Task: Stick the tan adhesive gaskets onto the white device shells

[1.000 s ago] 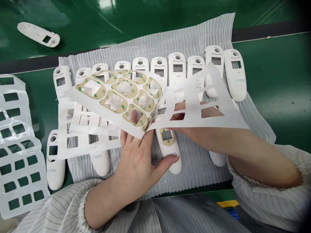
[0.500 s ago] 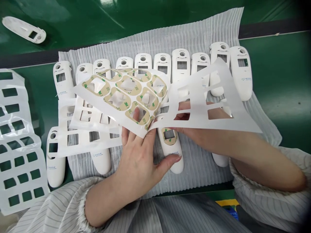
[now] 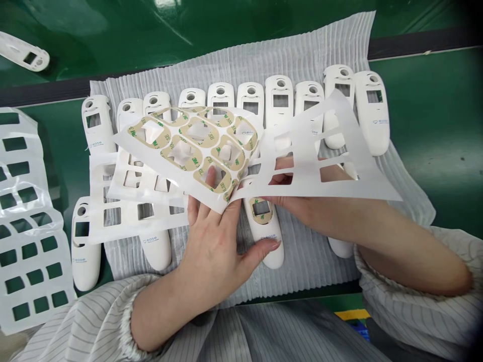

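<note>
head view: the flexible white sheet bearing tan, rounded adhesive stickers (image 3: 206, 146) is raised above the ridged, translucent grey-white padding (image 3: 294, 60); the left hand (image 3: 217, 251) seems to grip its near corner between its fingers, thumb spread free. the right hand (image 3: 281, 177) sits behind the thin white film with cut-out windows (image 3: 305, 171), so i cannot tell its grip. if the film were pulled hard or unevenly, a sticker could crease or stick to itself; a drooping corner could nudge the elongated white plastic casings (image 3: 373, 118) packed close below. the sheet's edges overlap several casings, leaving little low room; freer space lies rightward, over the green counter (image 3: 433, 125).
</note>
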`<action>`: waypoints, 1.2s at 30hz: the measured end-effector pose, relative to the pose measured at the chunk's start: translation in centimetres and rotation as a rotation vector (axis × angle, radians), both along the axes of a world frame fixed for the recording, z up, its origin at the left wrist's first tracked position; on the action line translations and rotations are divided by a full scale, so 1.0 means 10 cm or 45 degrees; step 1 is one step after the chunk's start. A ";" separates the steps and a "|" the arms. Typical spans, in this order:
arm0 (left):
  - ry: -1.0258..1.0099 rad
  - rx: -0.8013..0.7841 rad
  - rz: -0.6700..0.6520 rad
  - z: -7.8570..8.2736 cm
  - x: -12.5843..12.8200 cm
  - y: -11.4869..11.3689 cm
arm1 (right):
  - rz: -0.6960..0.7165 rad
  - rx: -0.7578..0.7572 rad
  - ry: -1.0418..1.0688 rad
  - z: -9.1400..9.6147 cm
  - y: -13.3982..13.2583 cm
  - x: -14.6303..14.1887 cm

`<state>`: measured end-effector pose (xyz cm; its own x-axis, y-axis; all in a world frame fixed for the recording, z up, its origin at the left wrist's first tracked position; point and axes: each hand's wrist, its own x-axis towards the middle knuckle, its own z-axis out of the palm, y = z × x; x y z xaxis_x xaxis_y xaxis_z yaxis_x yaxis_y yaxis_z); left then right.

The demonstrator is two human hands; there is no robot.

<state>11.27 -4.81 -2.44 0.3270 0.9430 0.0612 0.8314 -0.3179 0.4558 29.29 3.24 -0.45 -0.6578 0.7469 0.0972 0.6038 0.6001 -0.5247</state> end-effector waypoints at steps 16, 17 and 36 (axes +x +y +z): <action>0.007 -0.024 -0.001 0.00 0.00 0.02 | 0.013 0.061 0.042 -0.04 -0.01 0.01; 0.009 -0.026 0.000 0.00 0.00 0.02 | 0.008 0.044 0.057 -0.04 -0.01 0.01; 0.046 -0.044 0.001 0.00 0.00 0.01 | -0.049 0.039 0.020 -0.02 -0.02 0.02</action>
